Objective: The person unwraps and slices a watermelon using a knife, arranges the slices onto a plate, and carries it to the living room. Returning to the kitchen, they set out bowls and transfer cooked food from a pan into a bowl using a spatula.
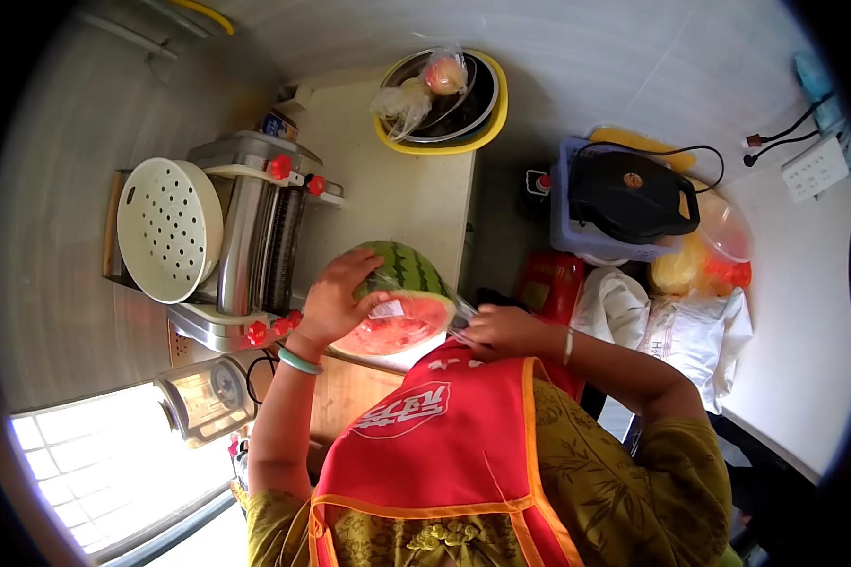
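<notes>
A cut watermelon (399, 274) with green striped rind rests on the counter, its red face turned toward me. Clear plastic wrap (456, 308) covers part of that face, and a white label (386, 309) sticks to it. My left hand (342, 295), with a pale green bangle at the wrist, grips the melon's left side, fingers over the rind. At the right edge of the melon, the fingers of my right hand (503, 331) are closed on the gathered wrap. Its fingertips are partly hidden.
A metal roller machine (249, 241) and a white colander (170, 230) stand left. Behind are a yellow-rimmed basin (501, 104) and bagged fruit (444, 74). Right are a black electric appliance (624, 194) on a purple crate (564, 222) and white sacks (686, 335).
</notes>
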The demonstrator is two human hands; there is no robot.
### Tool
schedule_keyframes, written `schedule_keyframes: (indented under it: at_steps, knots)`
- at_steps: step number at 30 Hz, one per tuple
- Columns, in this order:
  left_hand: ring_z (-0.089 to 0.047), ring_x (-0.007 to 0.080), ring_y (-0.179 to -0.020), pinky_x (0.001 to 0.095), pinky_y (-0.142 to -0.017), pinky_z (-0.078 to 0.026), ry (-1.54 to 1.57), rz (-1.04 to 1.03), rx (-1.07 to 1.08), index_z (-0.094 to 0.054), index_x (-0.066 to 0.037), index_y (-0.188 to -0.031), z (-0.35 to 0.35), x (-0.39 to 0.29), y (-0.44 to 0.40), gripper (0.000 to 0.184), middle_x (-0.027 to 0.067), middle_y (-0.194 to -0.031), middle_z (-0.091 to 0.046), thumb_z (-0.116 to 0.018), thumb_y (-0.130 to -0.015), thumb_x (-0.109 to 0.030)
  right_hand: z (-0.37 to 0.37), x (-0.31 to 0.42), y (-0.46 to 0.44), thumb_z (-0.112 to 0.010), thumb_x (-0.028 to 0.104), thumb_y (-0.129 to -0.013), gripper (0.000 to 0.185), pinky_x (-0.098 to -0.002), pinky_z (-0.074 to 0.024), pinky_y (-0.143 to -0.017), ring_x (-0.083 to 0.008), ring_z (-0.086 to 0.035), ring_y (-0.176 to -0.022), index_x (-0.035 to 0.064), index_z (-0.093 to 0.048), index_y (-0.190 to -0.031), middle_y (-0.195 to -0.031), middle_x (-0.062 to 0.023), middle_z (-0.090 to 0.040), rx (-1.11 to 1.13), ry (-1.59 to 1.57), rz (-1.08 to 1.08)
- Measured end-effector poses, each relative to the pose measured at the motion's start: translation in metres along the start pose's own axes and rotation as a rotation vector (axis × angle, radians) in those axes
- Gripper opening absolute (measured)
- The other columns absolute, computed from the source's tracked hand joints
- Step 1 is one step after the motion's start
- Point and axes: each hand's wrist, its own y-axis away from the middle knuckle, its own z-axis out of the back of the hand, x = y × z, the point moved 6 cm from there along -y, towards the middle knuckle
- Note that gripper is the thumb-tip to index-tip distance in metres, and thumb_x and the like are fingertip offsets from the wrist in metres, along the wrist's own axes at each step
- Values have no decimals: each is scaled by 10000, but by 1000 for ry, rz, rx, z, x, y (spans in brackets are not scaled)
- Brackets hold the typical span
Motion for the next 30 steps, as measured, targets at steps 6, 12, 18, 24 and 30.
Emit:
schedule_keyframes:
  at_steps: [6,12,18,24,30]
  knots:
    - [-504,346,-1055,369,-876,-415,165,264,-121,-545,-39,-1106,3,40,5,385,184,-1157,-524,-599,-807,-276,-33,-97,41,-480,208,-804,194,-377,-438,-688,-312,-521,-738,35,-560,-771,-776,-136,-546,-45,-242,-367]
    - [-546,294,-999,330,-852,-418,243,458,-225,-547,-21,-1109,-4,60,12,387,181,-1083,-568,-584,-834,-291,-68,-146,76,-510,242,-822,249,-300,-435,-653,-151,-553,-734,3,-574,-854,-783,-113,-596,-31,-806,-773]
    - [-534,169,-954,278,-830,-413,559,646,-361,-530,27,-1122,-15,72,23,443,152,-1033,-585,-573,-851,-321,-35,-135,106,-514,256,-836,253,-279,-423,-627,-127,-542,-703,11,-575,-841,-734,-94,-584,-213,-427,-702]
    - [-521,183,-968,281,-832,-402,554,659,-531,-527,33,-1110,-22,87,49,419,162,-1065,-559,-564,-857,-299,-52,-121,138,-489,243,-851,240,-268,-419,-621,-141,-553,-693,42,-572,-748,-739,-48,-593,-144,-665,-751]
    - [-536,138,-832,253,-751,-429,831,653,-669,-542,32,-1025,-19,77,61,319,89,-903,-583,-576,-855,-236,-20,-120,144,-418,295,-889,308,-324,-465,-698,-179,-568,-750,47,-551,-1015,-861,-69,-607,-429,-1610,-956]
